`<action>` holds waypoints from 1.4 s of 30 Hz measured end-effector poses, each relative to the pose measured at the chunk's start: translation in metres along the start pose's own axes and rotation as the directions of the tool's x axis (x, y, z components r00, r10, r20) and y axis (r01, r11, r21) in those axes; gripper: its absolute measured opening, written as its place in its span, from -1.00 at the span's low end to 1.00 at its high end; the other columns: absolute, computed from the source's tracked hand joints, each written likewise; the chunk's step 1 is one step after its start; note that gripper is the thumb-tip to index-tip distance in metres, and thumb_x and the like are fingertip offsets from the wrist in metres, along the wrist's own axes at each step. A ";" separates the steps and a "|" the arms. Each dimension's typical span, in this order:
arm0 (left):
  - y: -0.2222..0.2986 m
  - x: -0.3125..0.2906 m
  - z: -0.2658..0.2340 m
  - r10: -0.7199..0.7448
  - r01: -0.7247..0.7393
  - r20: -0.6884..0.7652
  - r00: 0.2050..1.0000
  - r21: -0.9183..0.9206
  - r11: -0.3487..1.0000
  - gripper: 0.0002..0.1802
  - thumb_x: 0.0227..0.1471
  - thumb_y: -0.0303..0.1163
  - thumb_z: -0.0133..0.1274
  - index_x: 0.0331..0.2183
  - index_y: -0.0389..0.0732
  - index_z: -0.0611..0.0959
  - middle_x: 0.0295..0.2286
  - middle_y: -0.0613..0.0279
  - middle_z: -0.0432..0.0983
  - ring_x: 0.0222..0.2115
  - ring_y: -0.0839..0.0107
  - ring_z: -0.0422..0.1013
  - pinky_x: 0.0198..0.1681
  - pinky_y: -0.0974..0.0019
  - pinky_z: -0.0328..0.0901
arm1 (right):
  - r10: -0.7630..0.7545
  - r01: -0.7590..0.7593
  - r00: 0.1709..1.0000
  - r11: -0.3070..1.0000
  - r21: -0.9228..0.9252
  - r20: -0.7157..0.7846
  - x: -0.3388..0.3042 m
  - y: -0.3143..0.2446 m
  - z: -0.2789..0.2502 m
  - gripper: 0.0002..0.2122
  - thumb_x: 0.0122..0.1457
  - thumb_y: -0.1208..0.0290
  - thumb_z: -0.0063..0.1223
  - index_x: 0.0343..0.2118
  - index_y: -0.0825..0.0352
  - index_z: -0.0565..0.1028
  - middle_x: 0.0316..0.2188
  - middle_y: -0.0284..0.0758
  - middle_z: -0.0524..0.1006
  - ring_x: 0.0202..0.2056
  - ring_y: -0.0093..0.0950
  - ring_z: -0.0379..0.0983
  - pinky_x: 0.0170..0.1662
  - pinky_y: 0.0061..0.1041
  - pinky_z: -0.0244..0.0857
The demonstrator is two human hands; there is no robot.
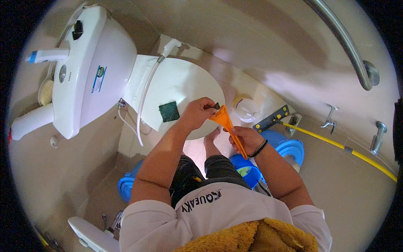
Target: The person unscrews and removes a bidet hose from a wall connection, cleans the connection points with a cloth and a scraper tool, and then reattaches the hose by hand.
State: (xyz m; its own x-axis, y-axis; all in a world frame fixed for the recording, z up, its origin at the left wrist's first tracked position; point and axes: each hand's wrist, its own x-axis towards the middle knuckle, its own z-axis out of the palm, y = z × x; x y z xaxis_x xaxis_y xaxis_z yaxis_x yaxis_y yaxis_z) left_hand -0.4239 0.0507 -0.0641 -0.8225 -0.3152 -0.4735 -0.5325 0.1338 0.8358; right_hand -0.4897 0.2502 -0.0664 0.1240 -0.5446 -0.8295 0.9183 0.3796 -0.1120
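The right hand [247, 138] has its fingers wrapped around the handle of the orange scraper [228, 126], and the left hand [197, 112] pinches something small and dark at the wide end. The fingers sit close to that edge; a slip could cut them or drop the piece onto the closed toilet lid [189, 82], beside the green scouring pad [168, 111].

Closed toilet lid [184, 80] lies open to reach save 1 green pad [169, 111]; blue buckets [289, 149] crowd the floor right.

Blue-green label [99, 78] (rectangular) on white cistern [90, 67]
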 end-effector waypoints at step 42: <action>-0.021 -0.169 -0.206 -0.047 0.048 0.013 0.999 -0.177 0.983 -0.87 -0.31 -0.44 0.05 -0.64 -0.28 0.45 -0.69 0.32 0.32 -0.63 0.58 0.20 -0.56 0.54 0.13 | -0.037 0.067 0.888 0.997 -0.049 0.458 0.023 0.068 0.222 -0.69 0.03 0.20 -0.23 -0.25 0.32 0.26 -0.80 -0.43 0.20 -0.85 -0.66 0.03 -0.84 -0.72 -0.08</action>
State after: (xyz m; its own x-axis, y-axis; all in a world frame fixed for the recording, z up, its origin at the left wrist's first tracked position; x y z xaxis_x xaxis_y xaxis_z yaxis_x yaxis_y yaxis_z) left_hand -0.2330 -0.0921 0.0556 -0.7993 -0.3089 -0.5154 -0.5276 -0.0498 0.8480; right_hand -0.3412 0.0979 0.0285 0.2484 -0.8404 -0.4817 0.9049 0.3788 -0.1942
